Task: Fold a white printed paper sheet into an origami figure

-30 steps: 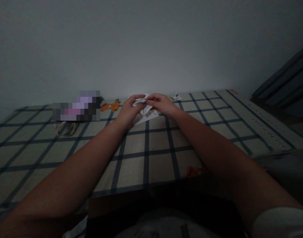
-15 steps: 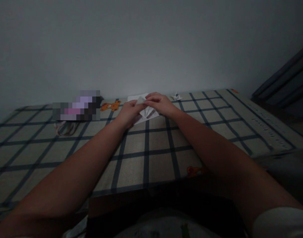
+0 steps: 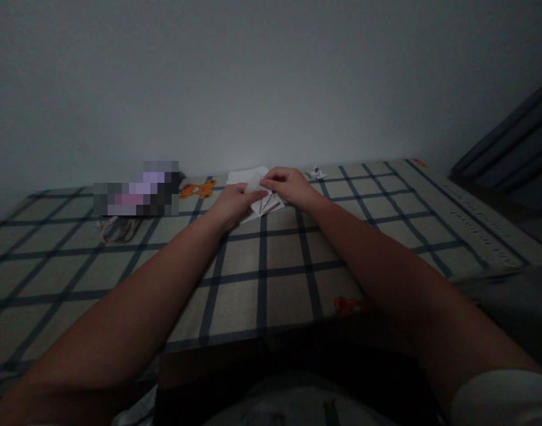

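Centrally, toward the far edge of a dimly lit table, I hold a small piece of folded white paper [image 3: 262, 203] between my two hands. My left hand [image 3: 234, 205] grips it from the left, thumb lying on top. My right hand [image 3: 292, 187] pinches its upper part between thumb and fingertips. Creases run down the paper to a point that faces me. Beneath and behind it lie white sheets [image 3: 245, 177], partly hidden by my hands.

Just beyond my right hand, near the pale wall [image 3: 271, 83], sits a little paper figure [image 3: 316, 173] with pointed tips. The table wears a beige tablecloth [image 3: 242, 257] crossed by dark blue lines, with an orange bear print [image 3: 197, 190] left of my hands. Farther left is a pixelated item [image 3: 140, 192], purple and pink, with a pale looped cord [image 3: 119, 231] in front. Both my forearms stretch forward, bare.
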Demonstrator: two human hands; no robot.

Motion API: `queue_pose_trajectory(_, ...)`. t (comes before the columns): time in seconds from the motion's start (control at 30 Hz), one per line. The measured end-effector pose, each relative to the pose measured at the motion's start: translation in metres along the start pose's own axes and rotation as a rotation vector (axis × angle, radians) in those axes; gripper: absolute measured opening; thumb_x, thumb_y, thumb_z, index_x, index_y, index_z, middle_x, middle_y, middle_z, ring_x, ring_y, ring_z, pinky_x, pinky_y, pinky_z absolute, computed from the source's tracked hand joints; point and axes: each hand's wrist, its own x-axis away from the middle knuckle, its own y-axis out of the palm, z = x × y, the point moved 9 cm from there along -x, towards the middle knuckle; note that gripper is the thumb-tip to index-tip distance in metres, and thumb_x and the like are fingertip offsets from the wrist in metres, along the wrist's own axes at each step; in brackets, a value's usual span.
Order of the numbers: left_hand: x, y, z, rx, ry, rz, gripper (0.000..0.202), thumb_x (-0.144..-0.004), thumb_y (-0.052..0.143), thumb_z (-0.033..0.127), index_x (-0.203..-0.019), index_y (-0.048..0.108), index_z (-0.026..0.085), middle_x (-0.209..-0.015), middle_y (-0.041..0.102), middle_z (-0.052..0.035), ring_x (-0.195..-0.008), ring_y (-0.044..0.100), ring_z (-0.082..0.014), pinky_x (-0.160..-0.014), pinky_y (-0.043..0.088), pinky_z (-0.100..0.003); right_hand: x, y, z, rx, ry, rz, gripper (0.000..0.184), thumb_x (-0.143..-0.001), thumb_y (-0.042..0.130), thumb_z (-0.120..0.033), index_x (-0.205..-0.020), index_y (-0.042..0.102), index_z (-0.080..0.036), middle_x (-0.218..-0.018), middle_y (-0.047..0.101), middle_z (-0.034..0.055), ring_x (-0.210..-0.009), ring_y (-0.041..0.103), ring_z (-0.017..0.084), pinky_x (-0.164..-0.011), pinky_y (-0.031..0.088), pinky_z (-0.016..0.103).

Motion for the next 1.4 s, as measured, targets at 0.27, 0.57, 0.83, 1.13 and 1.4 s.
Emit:
queue_pose_trajectory(0.27,0.005,0.004,-0.002,-0.033,-0.089,-0.017,0.025,-0.06,0.085,0.027,-0.073,0.07,0.011,-0.074,0.072,-0.007,-0.061,0.065,-0.0155,-0.06,0.048,-0.027,-0.004,0.0,0.0,-0.044,0.007,0.016,0.013,-0.079,0.068,-0.027,-0.079,0.065,-0.015,-0.073,0.063,0.0,-0.068,0.055,0.01,-0.066,0.045,0.024)
queue_pose_trajectory(0.57,0.003,0.005,-0.004,-0.052,-0.056,-0.032,0.029,-0.058,0.086,0.028,-0.077,0.072,0.01,-0.077,0.073,-0.0081,-0.061,0.064,-0.0161,-0.064,0.048,-0.029,-0.004,-0.002,-0.005,-0.07,-0.02,0.073,0.011,-0.083,0.066,-0.026,-0.081,0.063,-0.015,-0.072,0.06,-0.0016,-0.065,0.052,0.009,-0.063,0.042,0.024)
queue_pose_trajectory(0.83,0.004,0.003,-0.002,-0.067,-0.044,-0.02,0.03,-0.059,0.087,0.029,-0.077,0.073,0.01,-0.079,0.074,-0.0102,-0.063,0.065,-0.0172,-0.063,0.049,-0.029,-0.002,-0.004,-0.008,-0.058,0.002,0.096,0.013,-0.085,0.065,-0.027,-0.081,0.061,-0.016,-0.068,0.056,-0.0033,-0.062,0.048,0.009,-0.062,0.041,0.023)
queue_pose_trajectory(1.13,0.002,0.003,-0.005,-0.04,-0.058,-0.027,0.028,-0.06,0.085,0.028,-0.079,0.074,0.011,-0.082,0.074,-0.01,-0.065,0.066,-0.0172,-0.065,0.05,-0.029,-0.003,-0.002,-0.002,-0.064,0.033,0.059,0.015,-0.086,0.065,-0.029,-0.083,0.061,-0.015,-0.069,0.056,-0.0029,-0.06,0.048,0.008,-0.058,0.039,0.023)
queue_pose_trajectory(1.4,0.004,0.001,0.0,-0.044,-0.061,0.02,0.022,-0.063,0.083,0.027,-0.074,0.071,0.012,-0.072,0.071,-0.008,-0.057,0.062,-0.0155,-0.059,0.048,-0.028,-0.004,-0.003,0.0,-0.015,0.009,0.071,0.014,-0.085,0.066,-0.026,-0.077,0.06,-0.016,-0.065,0.054,-0.0029,-0.061,0.048,0.009,-0.057,0.04,0.022)
